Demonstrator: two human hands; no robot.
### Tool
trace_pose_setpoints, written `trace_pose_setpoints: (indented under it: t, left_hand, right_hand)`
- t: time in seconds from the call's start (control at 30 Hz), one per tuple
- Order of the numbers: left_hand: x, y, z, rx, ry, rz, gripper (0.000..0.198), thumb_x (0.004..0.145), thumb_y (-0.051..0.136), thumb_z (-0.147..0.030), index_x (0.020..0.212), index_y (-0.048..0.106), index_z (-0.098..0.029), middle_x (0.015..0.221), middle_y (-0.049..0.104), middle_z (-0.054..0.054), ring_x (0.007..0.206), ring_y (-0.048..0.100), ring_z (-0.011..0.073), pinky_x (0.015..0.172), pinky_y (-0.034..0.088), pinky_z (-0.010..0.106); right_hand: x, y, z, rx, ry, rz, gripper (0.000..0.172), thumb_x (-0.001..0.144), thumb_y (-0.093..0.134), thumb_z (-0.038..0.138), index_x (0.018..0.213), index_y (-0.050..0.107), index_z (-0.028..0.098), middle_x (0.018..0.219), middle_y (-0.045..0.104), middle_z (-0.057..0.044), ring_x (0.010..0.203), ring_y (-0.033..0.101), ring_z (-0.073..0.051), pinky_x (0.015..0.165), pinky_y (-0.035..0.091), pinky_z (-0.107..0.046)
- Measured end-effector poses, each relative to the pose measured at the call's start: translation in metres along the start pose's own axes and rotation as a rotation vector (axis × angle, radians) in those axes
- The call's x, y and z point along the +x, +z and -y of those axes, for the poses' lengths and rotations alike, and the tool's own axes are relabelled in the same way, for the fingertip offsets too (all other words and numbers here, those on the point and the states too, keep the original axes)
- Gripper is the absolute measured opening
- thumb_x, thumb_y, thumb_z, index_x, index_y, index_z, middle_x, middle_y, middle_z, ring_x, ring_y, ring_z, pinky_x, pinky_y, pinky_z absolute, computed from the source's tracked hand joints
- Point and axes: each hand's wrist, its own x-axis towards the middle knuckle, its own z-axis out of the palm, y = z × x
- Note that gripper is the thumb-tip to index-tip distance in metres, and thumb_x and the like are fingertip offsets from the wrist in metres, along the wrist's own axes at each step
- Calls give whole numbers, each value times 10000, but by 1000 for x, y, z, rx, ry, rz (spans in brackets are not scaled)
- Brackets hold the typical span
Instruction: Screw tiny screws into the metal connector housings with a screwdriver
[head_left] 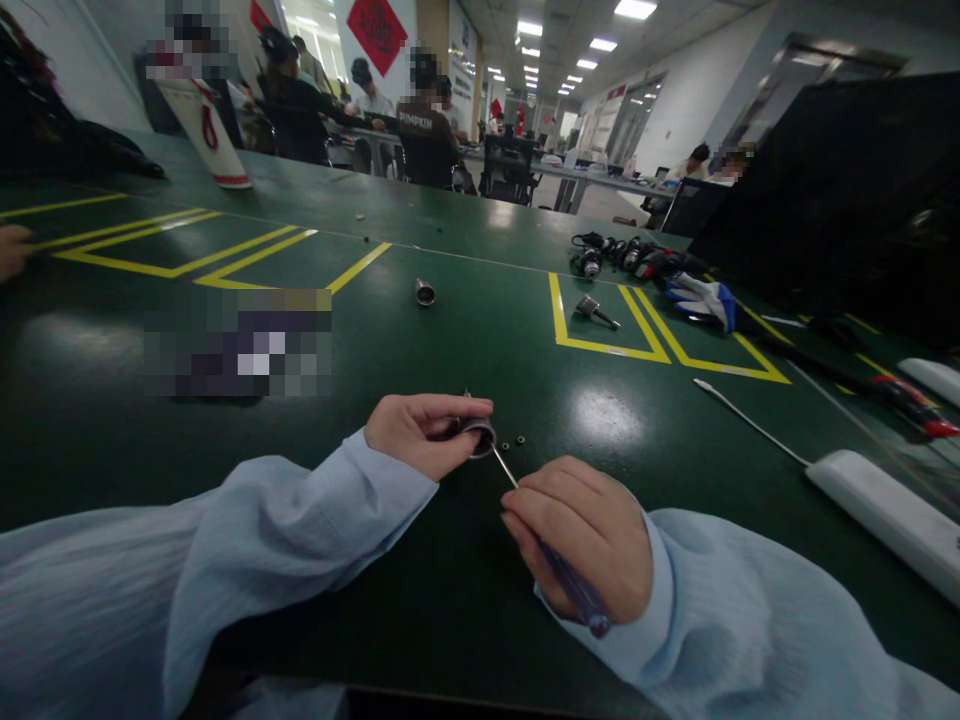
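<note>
My left hand [420, 430] is closed round a hollow, round metal part [481, 440], thumb at the near side and fingers over the top. In my right hand [581, 535] is a screwdriver [570, 585] with a translucent bluish handle. Its thin shaft points up and left, and the tip reaches the opening of the metal part; how deep it sits I cannot tell. Two tiny nut-like rings [520, 440] lie just right of the part. Farther back are a similar metal cup [424, 292] and a metal piece with a stem [596, 310].
Yellow tape outlines [611, 350] mark the green table [360, 340]. At the right lie a white power strip [885, 510], a blue-white glove [701, 300] and dark tools [600, 255]. A paper cup [214, 140] stands back left. Another person's hand [11, 250] shows at the left edge.
</note>
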Motion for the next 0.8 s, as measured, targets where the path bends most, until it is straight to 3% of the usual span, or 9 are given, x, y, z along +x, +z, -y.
trace_pose_setpoints:
  t: [0.33, 0.43, 0.5, 0.6, 0.67, 0.8]
  left_hand:
    - [1, -2, 0, 7, -22, 32, 206, 572, 622, -119, 770, 674, -97, 867, 688, 86, 803, 647, 214, 813, 519, 324]
    - [2, -3, 0, -21, -37, 40, 193, 562, 632, -127, 751, 669, -103, 859, 690, 84, 819, 644, 206, 805, 519, 308]
    - [4, -3, 2, -21, -50, 39, 203, 549, 643, -131, 750, 664, -109, 848, 691, 78, 805, 646, 189, 797, 519, 294]
    - [6, -4, 4, 27, -75, 41, 257, 531, 655, -139, 788, 659, -119, 803, 696, 58, 763, 652, 174, 778, 523, 293]
    - [7, -5, 5, 44, -73, 55, 285, 532, 657, -145, 816, 653, -124, 795, 694, 53, 766, 650, 173, 776, 522, 299]
    - [6, -7, 4, 34, -56, 100, 309, 547, 646, -138, 856, 639, -123, 828, 685, 57, 788, 644, 174, 782, 519, 306]
  right_hand:
    - [1, -1, 0, 7, -15, 28, 95, 764, 487, 87, 794, 577, 94, 703, 636, -95, 632, 550, -152, 537, 463, -278]
    - [1, -5, 2, 114, 25, -33, 97, 738, 492, 83, 784, 575, 104, 670, 629, -79, 609, 550, -142, 536, 459, -270]
    - [1, -6, 1, 207, 156, -144, 108, 743, 471, 108, 717, 572, 137, 608, 604, -44, 565, 538, -125, 529, 447, -263]
    - [-1, -3, -7, 312, 532, -302, 198, 777, 458, 207, 612, 560, 170, 517, 547, 1, 489, 511, -103, 491, 421, -249]
    - [-2, 2, -14, 386, 743, -328, 235, 776, 484, 287, 589, 562, 169, 477, 525, 14, 451, 498, -96, 457, 409, -235]
    - [-3, 11, -24, 460, 896, -314, 266, 751, 511, 357, 576, 573, 166, 431, 518, 21, 411, 479, -91, 438, 405, -226]
